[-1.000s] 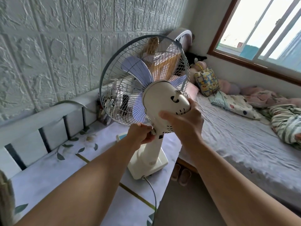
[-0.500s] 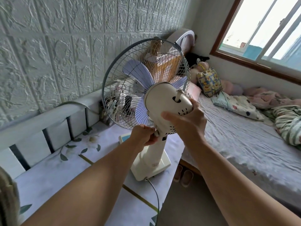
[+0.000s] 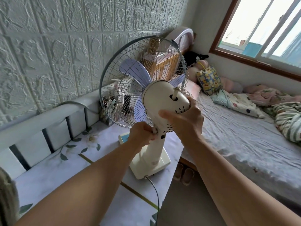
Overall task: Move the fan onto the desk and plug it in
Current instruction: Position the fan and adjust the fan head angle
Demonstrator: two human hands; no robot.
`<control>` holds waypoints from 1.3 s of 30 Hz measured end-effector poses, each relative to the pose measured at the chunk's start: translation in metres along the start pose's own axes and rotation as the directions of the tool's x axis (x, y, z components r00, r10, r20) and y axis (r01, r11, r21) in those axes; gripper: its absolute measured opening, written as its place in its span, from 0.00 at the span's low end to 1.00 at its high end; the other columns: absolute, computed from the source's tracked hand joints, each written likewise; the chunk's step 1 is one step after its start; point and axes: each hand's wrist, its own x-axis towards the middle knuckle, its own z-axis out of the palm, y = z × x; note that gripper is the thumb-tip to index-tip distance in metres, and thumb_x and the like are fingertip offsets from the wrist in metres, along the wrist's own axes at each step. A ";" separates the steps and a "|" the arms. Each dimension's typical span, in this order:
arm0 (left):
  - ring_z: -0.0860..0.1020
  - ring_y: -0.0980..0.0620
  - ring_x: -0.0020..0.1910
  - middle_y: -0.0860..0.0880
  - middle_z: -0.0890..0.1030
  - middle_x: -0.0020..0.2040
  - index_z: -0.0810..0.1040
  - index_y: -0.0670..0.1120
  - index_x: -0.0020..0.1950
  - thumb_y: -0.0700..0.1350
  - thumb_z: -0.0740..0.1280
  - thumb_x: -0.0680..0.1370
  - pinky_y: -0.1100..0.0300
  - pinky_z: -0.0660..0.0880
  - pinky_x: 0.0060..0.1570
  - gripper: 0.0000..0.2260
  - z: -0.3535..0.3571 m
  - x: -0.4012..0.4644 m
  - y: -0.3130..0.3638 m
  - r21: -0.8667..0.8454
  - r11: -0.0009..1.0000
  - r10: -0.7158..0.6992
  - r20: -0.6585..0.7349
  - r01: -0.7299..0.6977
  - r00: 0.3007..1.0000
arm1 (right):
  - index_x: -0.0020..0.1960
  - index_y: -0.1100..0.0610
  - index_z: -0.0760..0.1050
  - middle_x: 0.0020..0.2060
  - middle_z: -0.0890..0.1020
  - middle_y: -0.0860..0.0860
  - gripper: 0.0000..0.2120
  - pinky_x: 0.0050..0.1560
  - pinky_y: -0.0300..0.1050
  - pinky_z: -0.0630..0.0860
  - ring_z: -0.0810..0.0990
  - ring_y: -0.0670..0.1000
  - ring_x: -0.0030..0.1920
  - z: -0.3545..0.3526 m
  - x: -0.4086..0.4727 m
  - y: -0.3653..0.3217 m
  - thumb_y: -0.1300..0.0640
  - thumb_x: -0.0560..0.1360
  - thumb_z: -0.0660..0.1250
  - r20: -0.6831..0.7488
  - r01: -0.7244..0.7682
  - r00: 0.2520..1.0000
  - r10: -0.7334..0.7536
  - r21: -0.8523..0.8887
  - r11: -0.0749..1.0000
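Observation:
A cream table fan (image 3: 162, 98) with pale purple blades and a round wire cage stands upright with its square base on the desk (image 3: 70, 162), near the desk's right edge. My right hand (image 3: 185, 123) grips the back of the motor housing. My left hand (image 3: 143, 136) is closed on a small knob at the fan's neck, just below the housing. The fan's grey cord (image 3: 154, 191) leaves the base and drops over the desk's front edge; its plug is out of sight.
The desk has a floral cover and a white railing (image 3: 40, 123) along the textured wall. Small items stand behind the fan cage. A bed (image 3: 241, 144) with pillows and blankets lies to the right, slippers (image 3: 184, 175) on the floor between them, a window at top right.
The fan head has tilted slightly upward and turned a little in my hands. Both hands keep their hold, and the base stays where it was on the desk.

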 end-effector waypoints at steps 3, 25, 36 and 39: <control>0.79 0.47 0.42 0.47 0.82 0.42 0.76 0.44 0.39 0.38 0.69 0.72 0.53 0.77 0.44 0.04 0.004 -0.002 -0.006 0.461 0.821 0.417 -0.083 -0.336 0.905 | 0.64 0.45 0.69 0.50 0.78 0.46 0.43 0.48 0.49 0.78 0.76 0.50 0.50 0.000 0.000 0.001 0.42 0.50 0.75 -0.004 0.006 1.000 -0.006 0.001 1.000; 0.79 0.51 0.30 0.43 0.81 0.35 0.78 0.38 0.40 0.47 0.68 0.75 0.63 0.78 0.28 0.12 -0.003 -0.007 -0.015 -0.524 0.751 -0.294 0.277 0.401 0.915 | 0.63 0.44 0.69 0.45 0.76 0.43 0.42 0.44 0.44 0.74 0.74 0.47 0.46 0.002 0.003 0.005 0.42 0.50 0.75 -0.011 0.009 1.000 -0.009 0.007 1.000; 0.80 0.48 0.42 0.47 0.83 0.42 0.78 0.43 0.44 0.38 0.70 0.73 0.61 0.68 0.39 0.02 0.010 -0.001 -0.025 0.602 0.722 0.518 -0.143 -0.341 0.844 | 0.62 0.44 0.69 0.46 0.76 0.44 0.42 0.42 0.43 0.73 0.74 0.48 0.46 0.004 0.003 0.005 0.41 0.49 0.74 -0.008 0.018 1.000 -0.018 -0.006 1.000; 0.80 0.52 0.32 0.44 0.81 0.41 0.77 0.41 0.41 0.38 0.68 0.73 0.62 0.75 0.37 0.01 0.008 -0.003 -0.021 -0.104 0.987 -0.135 -0.094 0.125 0.986 | 0.61 0.45 0.70 0.45 0.77 0.44 0.41 0.44 0.45 0.75 0.75 0.48 0.46 0.002 0.004 0.005 0.41 0.49 0.75 -0.007 0.012 1.000 -0.012 -0.006 1.000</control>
